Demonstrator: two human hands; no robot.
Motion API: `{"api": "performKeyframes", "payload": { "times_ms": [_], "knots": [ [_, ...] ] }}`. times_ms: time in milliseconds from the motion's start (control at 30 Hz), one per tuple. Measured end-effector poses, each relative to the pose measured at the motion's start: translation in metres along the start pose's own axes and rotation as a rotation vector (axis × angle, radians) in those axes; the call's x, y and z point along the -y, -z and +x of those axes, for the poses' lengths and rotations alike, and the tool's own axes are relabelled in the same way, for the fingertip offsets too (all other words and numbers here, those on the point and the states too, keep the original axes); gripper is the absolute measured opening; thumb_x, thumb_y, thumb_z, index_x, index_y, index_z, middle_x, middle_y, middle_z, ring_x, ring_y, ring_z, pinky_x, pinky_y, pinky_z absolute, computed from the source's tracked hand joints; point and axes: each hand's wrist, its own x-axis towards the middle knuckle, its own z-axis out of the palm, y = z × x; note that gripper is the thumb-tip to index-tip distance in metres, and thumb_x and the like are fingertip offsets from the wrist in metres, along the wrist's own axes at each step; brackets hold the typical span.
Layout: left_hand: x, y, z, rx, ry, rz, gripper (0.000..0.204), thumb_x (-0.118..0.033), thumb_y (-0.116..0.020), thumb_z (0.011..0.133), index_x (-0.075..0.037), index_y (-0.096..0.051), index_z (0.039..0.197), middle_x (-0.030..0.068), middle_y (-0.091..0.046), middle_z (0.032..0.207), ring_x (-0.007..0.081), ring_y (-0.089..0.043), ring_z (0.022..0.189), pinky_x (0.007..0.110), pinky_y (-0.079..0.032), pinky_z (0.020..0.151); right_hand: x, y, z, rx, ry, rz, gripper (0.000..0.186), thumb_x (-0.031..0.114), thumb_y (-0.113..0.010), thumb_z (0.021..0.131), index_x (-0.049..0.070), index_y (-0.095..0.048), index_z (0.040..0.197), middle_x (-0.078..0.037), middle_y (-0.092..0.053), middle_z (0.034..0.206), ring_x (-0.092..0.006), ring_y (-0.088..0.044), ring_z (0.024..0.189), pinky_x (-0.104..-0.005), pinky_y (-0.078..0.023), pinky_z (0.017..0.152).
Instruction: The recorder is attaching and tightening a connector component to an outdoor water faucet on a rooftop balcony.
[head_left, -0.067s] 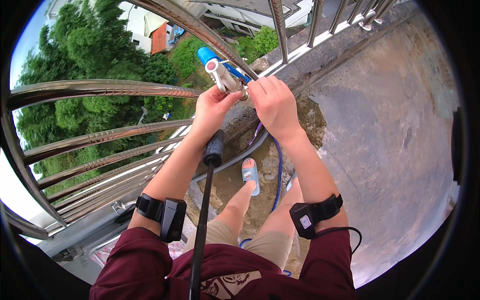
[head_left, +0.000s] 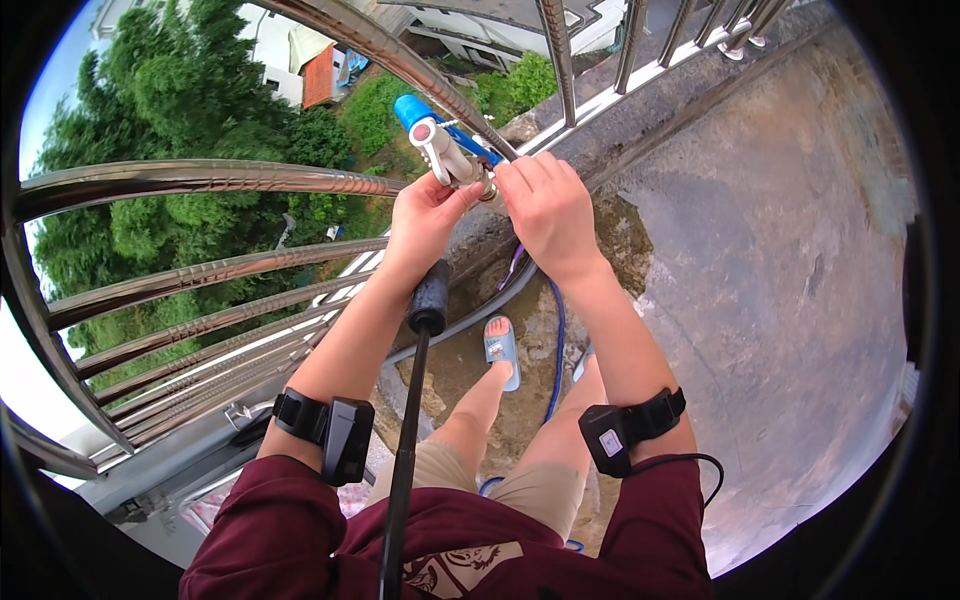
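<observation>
At the railing's corner, a white tap (head_left: pixel 452 158) with a red-capped handle sits beside a blue tube-like piece (head_left: pixel 411 110). My left hand (head_left: pixel 420 222) pinches around the fitting at the tap's lower end, thumb against it. My right hand (head_left: pixel 548 215) is closed beside it, fingertips gripping that same area; exactly which part they touch is hidden. A black pole (head_left: pixel 410 450) with a padded end runs up from the lower edge to just below my left wrist.
Steel railings (head_left: pixel 210 175) surround the corner, with trees and buildings below. A grey hose (head_left: pixel 455 335) and a blue hose (head_left: pixel 558 370) lie near my sandalled feet. A concrete ledge (head_left: pixel 670 120) borders the stained floor (head_left: pixel 760 330) on the right.
</observation>
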Motion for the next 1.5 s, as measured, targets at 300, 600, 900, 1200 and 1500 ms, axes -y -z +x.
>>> {"api": "performKeyframes", "payload": {
  "times_ms": [300, 600, 900, 1200, 1500],
  "knots": [
    [0.015, 0.002, 0.003, -0.008, -0.029, 0.054, 0.026, -0.014, -0.057, 0.088, 0.004, -0.055, 0.105, 0.0058, -0.062, 0.097, 0.0100, -0.058, 0.086, 0.025, -0.047, 0.079, -0.003, -0.013, 0.006, 0.253, -0.962, 0.986, 0.018, 0.020, -0.062, 0.081, 0.004, -0.054, 0.077, -0.002, -0.048, 0.060, -0.0148, -0.045, 0.051, -0.0287, -0.039, 0.050],
    [0.015, 0.006, 0.008, -0.026, -0.116, 0.072, 0.020, -0.009, -0.058, 0.085, 0.002, -0.054, 0.101, 0.0021, -0.061, 0.083, 0.0052, -0.053, 0.073, 0.021, -0.043, 0.064, -0.004, -0.005, 0.004, 0.070, -0.179, 0.180, 0.017, 0.022, -0.058, 0.082, 0.005, -0.054, 0.080, -0.010, -0.056, 0.074, -0.0266, -0.056, 0.072, -0.0383, -0.044, 0.062],
    [0.016, -0.008, 0.007, -0.035, -0.165, 0.002, 0.018, -0.007, -0.056, 0.085, 0.001, -0.053, 0.102, 0.0034, -0.062, 0.084, 0.0063, -0.054, 0.074, 0.023, -0.044, 0.065, 0.001, -0.025, 0.000, 0.024, -0.498, 0.485, 0.026, 0.024, -0.047, 0.089, -0.001, -0.054, 0.084, -0.015, -0.057, 0.068, -0.0314, -0.056, 0.059, -0.0390, -0.044, 0.055],
    [0.013, -0.003, 0.006, -0.055, -0.176, 0.180, 0.019, -0.007, -0.054, 0.087, 0.004, -0.051, 0.102, 0.0074, -0.061, 0.090, 0.0093, -0.057, 0.080, 0.024, -0.046, 0.071, 0.009, 0.000, 0.009, 0.061, -0.402, 0.103, 0.025, 0.028, -0.054, 0.084, 0.004, -0.051, 0.078, -0.005, -0.047, 0.060, -0.0225, -0.057, 0.059, -0.0306, -0.048, 0.054],
    [0.016, -0.006, 0.004, -0.091, -0.147, 0.211, 0.017, -0.007, -0.054, 0.087, 0.004, -0.052, 0.099, 0.0064, -0.061, 0.088, 0.0084, -0.056, 0.077, 0.024, -0.047, 0.070, -0.009, -0.017, 0.005, 0.091, 0.078, -0.202, 0.017, 0.017, -0.057, 0.080, 0.008, -0.045, 0.073, -0.004, -0.049, 0.065, -0.0196, -0.056, 0.059, -0.0301, -0.046, 0.051]
  ]
}}
